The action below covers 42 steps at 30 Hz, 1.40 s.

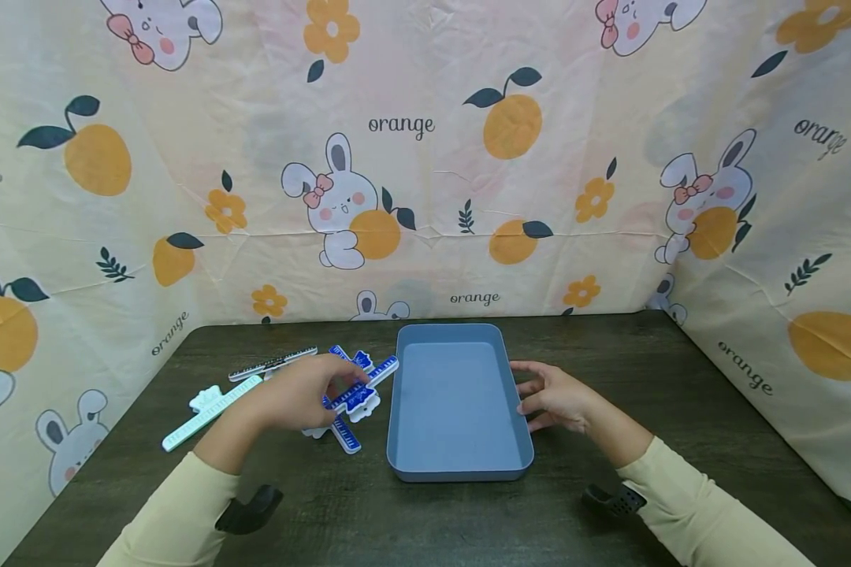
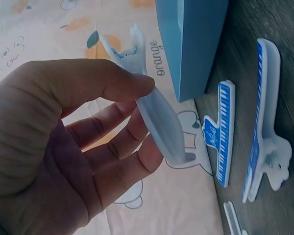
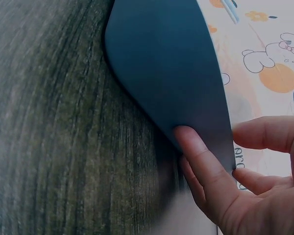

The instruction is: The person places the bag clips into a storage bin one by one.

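Observation:
My left hand [image 1: 298,394] pinches a blue-and-white piano-key clip [image 1: 381,372] between thumb and fingers, just left of the tray. The left wrist view shows this clip [image 2: 161,125] edge-on and raised off the table. Below it lie more blue-and-white clips [image 1: 346,435], partly hidden by the hand and the held clip. On the right, my right hand [image 1: 556,398] touches the outer side wall of the blue rectangular tray [image 1: 461,471]. Its fingers are spread along wall and rim in the right wrist view, where the tray wall [image 3: 171,63] looks dark.
A mint-green clip [image 1: 209,417] and a white clip with black key marks [image 1: 269,365] lie to the left, near my left forearm. The dark wooden table [image 1: 432,524] ends at a patterned cloth backdrop [image 1: 425,189] behind and on both sides.

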{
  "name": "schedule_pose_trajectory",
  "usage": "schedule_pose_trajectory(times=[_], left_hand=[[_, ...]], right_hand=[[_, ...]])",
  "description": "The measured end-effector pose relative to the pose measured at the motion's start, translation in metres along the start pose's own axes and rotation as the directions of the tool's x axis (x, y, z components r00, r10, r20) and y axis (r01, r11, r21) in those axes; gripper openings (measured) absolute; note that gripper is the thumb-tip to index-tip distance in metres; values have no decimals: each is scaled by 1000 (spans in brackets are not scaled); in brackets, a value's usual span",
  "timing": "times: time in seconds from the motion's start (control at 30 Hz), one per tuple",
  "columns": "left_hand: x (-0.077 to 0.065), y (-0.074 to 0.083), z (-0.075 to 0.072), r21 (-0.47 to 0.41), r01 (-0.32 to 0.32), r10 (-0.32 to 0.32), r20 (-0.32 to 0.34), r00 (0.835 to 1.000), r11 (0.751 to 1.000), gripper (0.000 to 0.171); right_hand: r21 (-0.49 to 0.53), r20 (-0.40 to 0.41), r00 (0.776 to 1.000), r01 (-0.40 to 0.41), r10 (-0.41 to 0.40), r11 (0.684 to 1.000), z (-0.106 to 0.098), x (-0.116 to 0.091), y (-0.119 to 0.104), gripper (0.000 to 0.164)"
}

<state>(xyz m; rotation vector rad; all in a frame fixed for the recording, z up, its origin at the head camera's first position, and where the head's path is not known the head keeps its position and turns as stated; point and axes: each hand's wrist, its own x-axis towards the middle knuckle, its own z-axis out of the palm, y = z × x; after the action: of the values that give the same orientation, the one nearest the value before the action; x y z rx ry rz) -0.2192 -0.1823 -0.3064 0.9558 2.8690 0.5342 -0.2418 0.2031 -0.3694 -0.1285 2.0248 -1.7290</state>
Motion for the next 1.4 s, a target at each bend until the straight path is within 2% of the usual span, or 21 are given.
schedule_pose_trajectory(times=[0.17,0.47,0.87,1.4], left_hand=[[6,6,2,-19,-17,17,11,1000,1000,50],[14,14,5,-59,-92,95,36,995,994,48],[27,30,18,-21,-123,124,45,991,992,47],[48,43,27,-1,-92,91,104,990,996,49]], right_hand=[[-1,0,1000,1,-1,1000,0,0,0,81],[23,32,999,29,-30,999,-2,-1,1,83],[15,21,1000,23,-24,1000,-1,-2,0,82],[12,12,1000,21,-21,1000,-1,-2,0,82]])
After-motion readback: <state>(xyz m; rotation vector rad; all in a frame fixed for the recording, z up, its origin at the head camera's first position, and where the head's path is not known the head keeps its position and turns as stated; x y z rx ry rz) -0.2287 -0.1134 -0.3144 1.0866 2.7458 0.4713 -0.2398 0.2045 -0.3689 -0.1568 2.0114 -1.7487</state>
